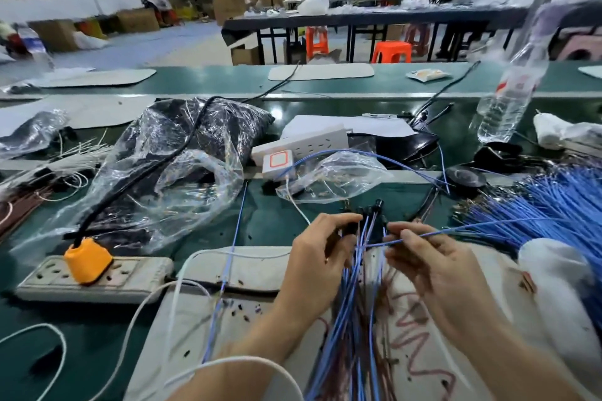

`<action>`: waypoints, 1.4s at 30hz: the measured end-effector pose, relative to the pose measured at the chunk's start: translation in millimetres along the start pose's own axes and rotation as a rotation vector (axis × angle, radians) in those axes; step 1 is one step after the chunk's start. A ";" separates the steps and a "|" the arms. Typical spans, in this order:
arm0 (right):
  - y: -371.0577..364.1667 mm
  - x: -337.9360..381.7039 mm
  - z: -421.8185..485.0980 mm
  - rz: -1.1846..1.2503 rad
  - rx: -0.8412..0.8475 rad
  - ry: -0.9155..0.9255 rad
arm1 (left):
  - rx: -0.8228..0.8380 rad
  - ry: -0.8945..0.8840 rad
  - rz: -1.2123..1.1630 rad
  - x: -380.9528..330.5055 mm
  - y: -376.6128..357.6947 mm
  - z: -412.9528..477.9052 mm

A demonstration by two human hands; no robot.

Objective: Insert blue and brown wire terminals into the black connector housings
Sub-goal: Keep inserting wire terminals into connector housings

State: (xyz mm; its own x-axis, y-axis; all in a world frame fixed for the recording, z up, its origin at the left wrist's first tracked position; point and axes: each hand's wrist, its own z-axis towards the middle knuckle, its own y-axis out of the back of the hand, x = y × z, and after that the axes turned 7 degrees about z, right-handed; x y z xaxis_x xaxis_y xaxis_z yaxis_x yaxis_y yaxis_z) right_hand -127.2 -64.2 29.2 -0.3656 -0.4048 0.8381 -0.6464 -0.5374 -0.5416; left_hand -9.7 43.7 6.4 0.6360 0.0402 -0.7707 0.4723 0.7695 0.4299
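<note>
Nearest the person, a loose bundle of blue and brown wires [355, 319] hangs down over a pale mat [260, 267] on the desk [267, 221], too many and too tangled to count. Just above it, the left hand [321, 247] has its grip curled round the black connector housings [371, 210], a cluster of perhaps four or five, though blur prevents a firm count. The right hand [430, 257] has a narrow grip, pinching a single blue wire [456, 231] near its end, which points at the cluster. This looks like the insertion step for one blue terminal; the next move likely calls for lining the tip up with an empty cavity and pushing it in straight. To the right lies a large heap of blue wires [560, 205]. To the left sits one grey power strip [94, 280] with one orange plug [86, 259]. Farther back are a clear plastic bag [169, 172], one white power strip [309, 143] and one water bottle [508, 98]. Beyond the desk stand two orange stools [391, 52].
</note>
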 end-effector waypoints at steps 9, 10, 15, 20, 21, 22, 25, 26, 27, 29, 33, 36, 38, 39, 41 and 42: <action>2.8 6.9 2.4 0.040 -0.054 0.216 | -0.055 0.067 -0.145 0.1 -3.5 -2.9; 3.0 7.2 2.0 0.003 -0.032 0.254 | -0.052 0.040 -0.135 -1.5 -3.4 -2.8; -0.4 8.4 -7.0 -0.257 0.033 0.437 | -0.058 -0.041 -0.133 -5.6 -3.1 -3.4; -5.5 8.0 -14.7 -0.392 0.063 0.560 | -0.060 -0.045 -0.159 -4.7 -1.2 -3.2; -5.9 7.3 -15.3 -0.383 0.067 0.569 | -0.062 -0.039 -0.165 -4.0 -0.9 -3.0; -5.9 6.8 -16.4 -0.380 0.074 0.582 | -0.061 -0.033 -0.170 -3.3 -0.7 -3.2; -8.1 6.0 -20.2 -0.410 0.113 0.627 | -0.067 -0.031 -0.164 -1.2 -1.5 -3.4; -9.0 5.6 -21.2 -0.422 0.127 0.641 | -0.068 -0.029 -0.164 -0.7 -1.6 -3.3; -9.9 5.2 -22.0 -0.431 0.143 0.650 | -0.068 -0.025 -0.163 -0.3 -1.6 -3.1; -10.4 4.3 -22.6 -0.441 0.171 0.665 | -0.064 -0.021 -0.151 0.2 -1.2 -2.8; -10.5 5.1 -24.6 -0.425 0.183 0.716 | -0.065 -0.028 -0.113 -0.7 -0.7 -3.0; -11.5 4.2 -26.3 -0.433 0.188 0.749 | -0.058 -0.037 -0.094 -1.8 -0.1 -3.4; -10.9 1.8 -26.3 -0.469 0.199 0.755 | -0.053 -0.045 -0.081 -1.9 0.6 -3.9; -10.5 0.7 -26.1 -0.489 0.202 0.756 | -0.054 -0.051 -0.071 -1.7 0.7 -4.1; -9.5 -1.0 -25.2 -0.510 0.199 0.761 | -0.061 -0.072 -0.045 -1.1 0.9 -3.8; -8.8 -1.4 -24.9 -0.509 0.194 0.766 | -0.064 -0.080 -0.036 -0.9 0.9 -3.6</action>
State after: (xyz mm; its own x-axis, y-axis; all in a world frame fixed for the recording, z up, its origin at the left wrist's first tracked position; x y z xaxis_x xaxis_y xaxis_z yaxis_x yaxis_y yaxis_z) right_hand -137.7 -40.5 34.4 -0.4555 0.4725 0.7545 -0.7521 -0.6577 -0.0421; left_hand -12.1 46.7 5.8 0.6675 -0.0373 -0.7437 0.4571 0.8089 0.3696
